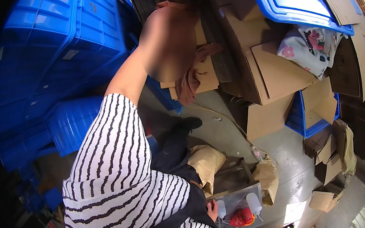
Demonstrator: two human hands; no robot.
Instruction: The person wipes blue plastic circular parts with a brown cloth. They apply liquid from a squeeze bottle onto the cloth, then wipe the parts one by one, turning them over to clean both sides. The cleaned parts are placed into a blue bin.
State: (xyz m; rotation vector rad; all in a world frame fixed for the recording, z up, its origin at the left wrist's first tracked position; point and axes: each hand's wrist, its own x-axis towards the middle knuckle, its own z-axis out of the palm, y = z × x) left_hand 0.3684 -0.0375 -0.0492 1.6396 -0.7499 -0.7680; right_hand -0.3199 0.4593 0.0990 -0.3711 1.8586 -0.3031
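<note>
The left hand (157,31) is blurred near crumpled brown cloth (188,87) over flat cardboard (208,75), and its grip, like that of the right hand (212,210), cannot be told.

Bins (98,23): glossy plastic. Cartons (279,75): matt cardboard. Pinkish cloth (187,87): matt, creased. Floor (216,133): smooth, shiny. Sacks (265,182): crinkled paper.
</note>
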